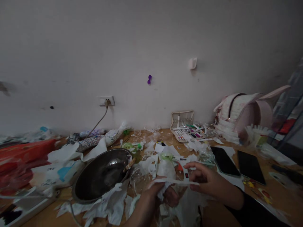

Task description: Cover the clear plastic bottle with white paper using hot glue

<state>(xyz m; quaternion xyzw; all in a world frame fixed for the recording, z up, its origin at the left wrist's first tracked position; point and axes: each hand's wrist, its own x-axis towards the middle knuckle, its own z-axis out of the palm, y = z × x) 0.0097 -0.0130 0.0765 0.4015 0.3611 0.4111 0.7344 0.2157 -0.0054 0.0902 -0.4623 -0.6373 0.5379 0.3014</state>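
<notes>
My left hand (pixel 157 195) is closed on a crumpled piece of white tissue (pixel 174 181) low in the middle of the head view. A thin edge of this tissue stretches right to my right hand (pixel 208 179), whose thumb and curled fingers pinch its end while the index finger stands apart. Just beyond the fingers lies a slim white device (pixel 186 171) with a small dark and red panel. More wrinkled white tissue and clear plastic lie under and behind both hands, and their exact shapes are blurred.
To the left sit a dark metal bowl (pixel 101 176), a tissue pack (pixel 55 173) and a red plastic bag (pixel 23 157). An open marker case (pixel 187 134) leans by the wall. Two phones (pixel 224 160) and a pale pink backpack (pixel 241 116) are at right.
</notes>
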